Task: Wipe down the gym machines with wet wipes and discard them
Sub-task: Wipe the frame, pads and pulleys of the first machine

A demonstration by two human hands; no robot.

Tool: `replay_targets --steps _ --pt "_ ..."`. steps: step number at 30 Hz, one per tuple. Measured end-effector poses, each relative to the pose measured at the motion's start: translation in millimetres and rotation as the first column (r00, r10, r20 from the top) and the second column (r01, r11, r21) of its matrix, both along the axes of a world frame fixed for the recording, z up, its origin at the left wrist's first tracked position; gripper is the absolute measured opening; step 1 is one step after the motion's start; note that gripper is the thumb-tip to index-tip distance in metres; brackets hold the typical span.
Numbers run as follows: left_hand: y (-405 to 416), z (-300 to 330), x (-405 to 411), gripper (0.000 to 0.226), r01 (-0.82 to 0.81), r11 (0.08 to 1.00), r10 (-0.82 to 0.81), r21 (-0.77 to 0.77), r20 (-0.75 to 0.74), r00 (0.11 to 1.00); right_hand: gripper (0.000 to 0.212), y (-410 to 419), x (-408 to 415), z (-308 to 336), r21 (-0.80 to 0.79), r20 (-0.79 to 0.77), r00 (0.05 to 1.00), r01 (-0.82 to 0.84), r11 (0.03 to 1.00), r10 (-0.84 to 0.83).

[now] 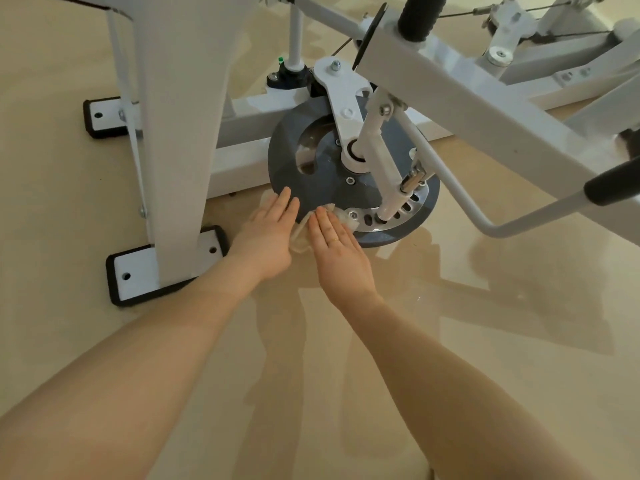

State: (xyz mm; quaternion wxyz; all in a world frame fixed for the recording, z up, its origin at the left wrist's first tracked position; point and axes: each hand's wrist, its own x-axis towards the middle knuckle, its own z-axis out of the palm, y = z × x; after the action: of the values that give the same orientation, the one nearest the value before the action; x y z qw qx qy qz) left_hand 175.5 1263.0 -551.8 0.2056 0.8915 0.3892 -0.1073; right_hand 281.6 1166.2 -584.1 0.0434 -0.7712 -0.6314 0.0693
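Pressing flat at centre frame, just left of middle: left hand [268, 237], fingers straight and together, tips on the lower left rim of the grey disc [322, 192], palm over the left part of the wet wipe [299, 239]. Peeking out pale and crumpled in the gap between both palms, then again past the fingertips, toward the perforated metal plate [388, 216]. Lying immediately right: right hand [337, 245], likewise flat and unclenched, fingers straight, pinning the wipe's right part against the disc's bottom edge. Running roughly left to right under both palms, so equally near either hand, touching both. Probably calling next for a sweep rightward along the rim, toward the white crank arm [381, 161] at centre right.
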Motion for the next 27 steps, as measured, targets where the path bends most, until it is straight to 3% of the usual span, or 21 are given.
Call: replay_targets --steps 7,10,14,22,27 --pt "-31 3 2 0.079 0.209 0.978 -0.209 0.011 0.017 0.978 0.063 -46 43 -9 0.000 0.022 0.999 -0.031 1.000 0.031" --pt "-38 2 12 0.078 0.181 0.983 -0.181 -0.029 -0.005 0.984 0.062 -63 73 -12 0.063 0.050 0.997 0.049 0.997 -0.052" --pt "-47 1 21 0.078 0.110 0.994 -0.110 -0.011 -0.037 0.993 0.058 -65 88 -14 0.052 -0.036 0.956 0.292 0.955 -0.290" --pt "-54 10 31 0.077 0.090 0.995 -0.084 0.036 -0.139 0.987 0.054 -58 74 -17 0.098 -0.104 0.989 0.118 0.988 -0.108" --pt "-58 9 34 0.076 0.054 0.998 -0.048 0.036 -0.139 0.989 0.054 -65 118 -13 0.025 -0.107 0.972 0.214 0.976 -0.211"
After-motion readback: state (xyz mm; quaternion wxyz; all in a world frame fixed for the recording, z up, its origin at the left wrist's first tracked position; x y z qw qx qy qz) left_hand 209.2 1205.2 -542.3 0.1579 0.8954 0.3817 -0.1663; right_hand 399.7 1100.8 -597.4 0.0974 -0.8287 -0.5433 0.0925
